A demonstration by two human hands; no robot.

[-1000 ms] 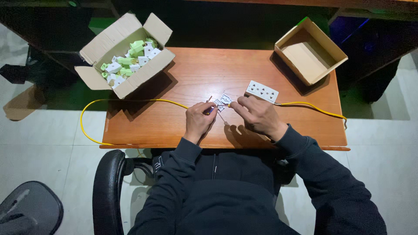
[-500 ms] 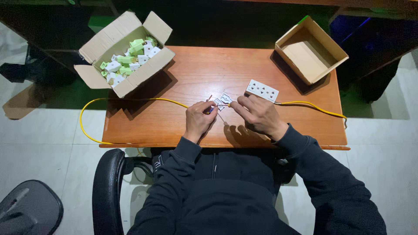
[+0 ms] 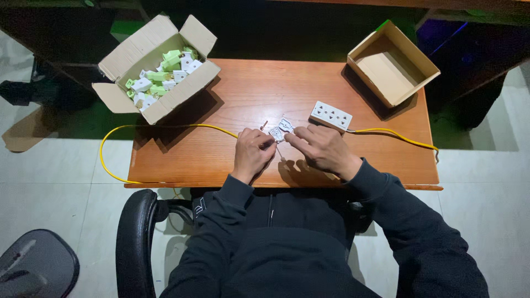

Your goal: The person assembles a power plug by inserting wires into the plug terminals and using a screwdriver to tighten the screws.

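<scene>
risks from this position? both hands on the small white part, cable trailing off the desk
1. The yellow cable loops off the desk's left edge toward the chair; a snag could tug the small white plug part pinched between the left hand and right hand.
2. The open box of white and green parts overhangs the desk corner; a bump might tip it.
3. Lighting is dim, so tiny pieces could be dropped and lost.
</scene>
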